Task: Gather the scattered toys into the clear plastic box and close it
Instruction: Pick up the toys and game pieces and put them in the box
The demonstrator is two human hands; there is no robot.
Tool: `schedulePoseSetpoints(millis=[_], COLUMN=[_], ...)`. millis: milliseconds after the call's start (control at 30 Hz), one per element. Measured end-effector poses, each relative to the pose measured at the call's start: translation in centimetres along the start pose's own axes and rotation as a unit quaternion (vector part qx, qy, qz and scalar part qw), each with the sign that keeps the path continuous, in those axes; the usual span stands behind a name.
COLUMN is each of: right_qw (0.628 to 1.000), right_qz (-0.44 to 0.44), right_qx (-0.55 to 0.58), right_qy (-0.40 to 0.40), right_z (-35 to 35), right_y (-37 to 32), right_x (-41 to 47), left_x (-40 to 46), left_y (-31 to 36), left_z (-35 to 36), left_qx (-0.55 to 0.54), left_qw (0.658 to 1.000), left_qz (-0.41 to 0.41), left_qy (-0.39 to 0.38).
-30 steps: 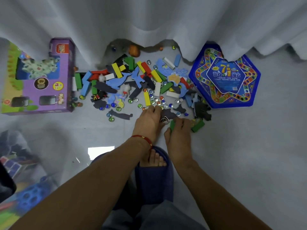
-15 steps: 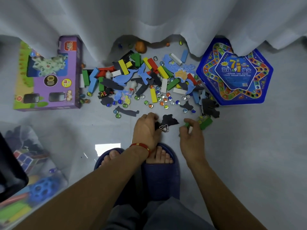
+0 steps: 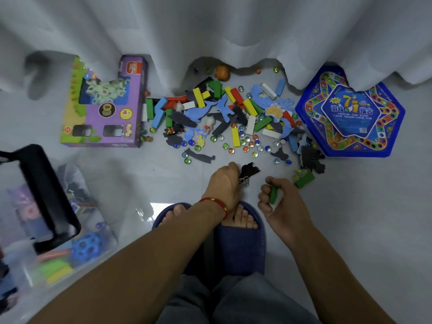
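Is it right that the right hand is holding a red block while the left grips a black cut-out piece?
Not quite: the head view shows the right hand curled round a green block, not a red one. The left hand does grip the black cut-out piece.
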State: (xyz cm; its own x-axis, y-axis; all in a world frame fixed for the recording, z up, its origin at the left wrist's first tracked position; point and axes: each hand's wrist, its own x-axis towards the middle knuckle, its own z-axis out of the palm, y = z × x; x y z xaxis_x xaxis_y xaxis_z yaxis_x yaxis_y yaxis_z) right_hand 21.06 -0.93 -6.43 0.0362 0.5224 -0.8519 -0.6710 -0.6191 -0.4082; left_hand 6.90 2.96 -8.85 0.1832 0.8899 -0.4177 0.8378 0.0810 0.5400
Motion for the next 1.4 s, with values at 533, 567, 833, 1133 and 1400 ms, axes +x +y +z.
schedulePoseSetpoints(millis=[533, 567, 833, 1133, 1400], right_qw=[0.790, 0.770, 0.759, 0.738, 0.760], right_qz=[0.020, 0.012, -0.099, -0.143, -0.133], right_qx=[-0.499, -0.527, -0.570, -0.592, -0.632], right_qy=[-0.357, -0.359, -0.299, -0.290, -0.070], right_z=[27.5, 29.0, 36.5, 31.1, 15.3], right_y=[5.2, 6.8, 14.0, 4.8, -9.5], right_x=[-22.7, -23.5, -25.2, -21.6, -13.5], left_x=[-29.7, -31.4, -33.2, -27.1, -21.5], left_y=[-11.2, -12.5, -15.3, -13.4, -4.1], left_z=[-24.7, -25.4, -29.4, -28.1, -20.7], left_qx=[-0.595, -0.607, -0.682, -0.510, -0.445], left_qw=[0.680, 0.652, 0.590, 0.746, 0.816], left_qz=[-0.263, -0.292, -0.288, -0.304, -0.155], left_qy=[0.338, 0.349, 0.322, 0.302, 0.334])
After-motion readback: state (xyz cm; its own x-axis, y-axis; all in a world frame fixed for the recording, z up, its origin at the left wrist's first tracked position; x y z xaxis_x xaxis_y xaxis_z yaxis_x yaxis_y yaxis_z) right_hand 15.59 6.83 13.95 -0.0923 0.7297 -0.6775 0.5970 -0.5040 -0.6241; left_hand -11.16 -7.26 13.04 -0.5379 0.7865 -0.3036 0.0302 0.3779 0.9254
